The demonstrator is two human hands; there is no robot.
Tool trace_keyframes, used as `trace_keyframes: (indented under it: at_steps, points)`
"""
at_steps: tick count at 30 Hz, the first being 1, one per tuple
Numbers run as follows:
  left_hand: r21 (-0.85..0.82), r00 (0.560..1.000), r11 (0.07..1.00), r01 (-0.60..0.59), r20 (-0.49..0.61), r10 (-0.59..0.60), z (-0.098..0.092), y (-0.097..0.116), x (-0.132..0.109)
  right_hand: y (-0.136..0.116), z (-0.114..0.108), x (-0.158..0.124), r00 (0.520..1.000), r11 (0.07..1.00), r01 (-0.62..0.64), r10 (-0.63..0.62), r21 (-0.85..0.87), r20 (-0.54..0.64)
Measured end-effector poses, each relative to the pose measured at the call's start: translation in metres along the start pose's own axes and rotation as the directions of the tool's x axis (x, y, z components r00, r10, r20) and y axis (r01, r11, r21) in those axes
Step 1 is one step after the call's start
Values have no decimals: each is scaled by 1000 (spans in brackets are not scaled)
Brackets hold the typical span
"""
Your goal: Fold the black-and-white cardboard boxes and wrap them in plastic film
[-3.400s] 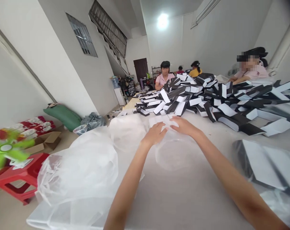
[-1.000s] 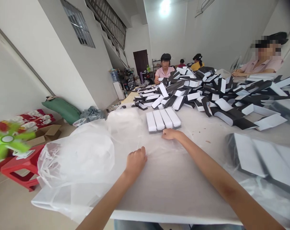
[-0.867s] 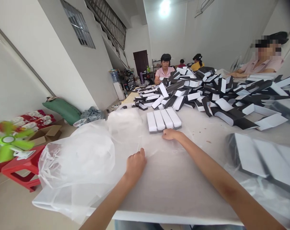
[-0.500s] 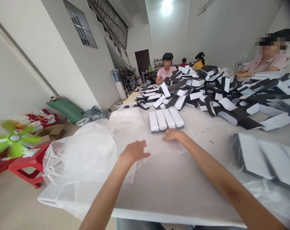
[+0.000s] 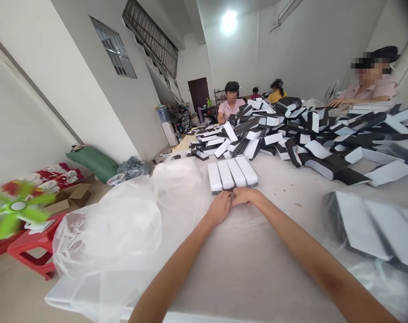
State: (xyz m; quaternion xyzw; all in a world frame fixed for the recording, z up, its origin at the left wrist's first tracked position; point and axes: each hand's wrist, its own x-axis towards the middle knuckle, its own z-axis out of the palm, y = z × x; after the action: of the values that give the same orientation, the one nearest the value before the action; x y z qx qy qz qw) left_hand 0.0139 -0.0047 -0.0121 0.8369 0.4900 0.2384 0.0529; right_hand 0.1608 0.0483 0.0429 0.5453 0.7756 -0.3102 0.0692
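Got plastic bags (image 5: 123,220) heaped at left of counter (image 5: 244,273), likely for reach. See left hand (image 5: 220,207) curled at near edge of four white boxes (image 5: 236,172), mid-counter, meeting right hand (image 5: 246,196), likely steadying them; can't tell either grip. See bagged boxes (image 5: 361,224) right, likely kept apart.

At the frame's centre, a row of boxes (image 5: 236,173) lies on the worktop (image 5: 244,273), just beyond the left hand (image 5: 220,207) and right hand (image 5: 246,196). Behind, a box heap (image 5: 273,139) spreads upper right; plastic bags (image 5: 126,229) lie centre-left, a stool (image 5: 32,241) beyond their left side.
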Motion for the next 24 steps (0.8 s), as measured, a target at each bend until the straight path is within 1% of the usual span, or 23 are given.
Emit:
trace_keyframes:
  at_steps: [1, 2, 4, 6, 8, 12, 14, 15, 17, 20, 22, 24]
  points:
    - [12, 1000, 1000, -11, 27, 10, -2, -2, -3, 0, 0, 0, 1000, 1000, -1, 1, 5, 4]
    - [35, 999, 999, 2, 52, -3, -5, -2, -6, 0, -1, 0, 1000, 1000, -3, 3, 9, 7]
    - [106, 992, 990, 97, 74, -105, -8, 2, -14, 1, -1, 0, 1000, 1000, -7, 7, 15, 18]
    - [177, 968, 959, 222, 81, -238, -10, 8, -21, 1, -1, 0, 999, 1000, -13, 13, 13, 29]
    - [225, 941, 929, 294, 106, -323, -11, 14, -28, 1, 0, 1, 999, 1000, -19, 19, 7, 35]
    - [267, 912, 906, 327, 162, -377, -12, 18, -32, 2, 1, 4, 1000, 1000, 1, 0, -15, 19]
    - [270, 904, 906, 326, 192, -383, -12, 18, -32, 2, 3, 6, 999, 998, 45, -45, -34, -10]
    - [266, 901, 908, 324, 206, -382, -12, 18, -32, 2, 4, 7, 995, 995, 87, -88, -41, -39]
    - [250, 897, 912, 324, 226, -380, -13, 19, -33, 1, 8, 11, 971, 977, 207, -211, -47, -115]
    - [196, 898, 924, 329, 238, -371, -19, 22, -36, -3, 19, 17, 898, 925, 378, -378, -45, -227]
    - [101, 894, 933, 345, 268, -360, -30, 20, -36, -6, 27, 20, 864, 905, 421, -419, -55, -281]
    - [-20, 884, 930, 367, 319, -342, -47, 10, -30, -8, 36, 22, 846, 907, 414, -414, -76, -336]
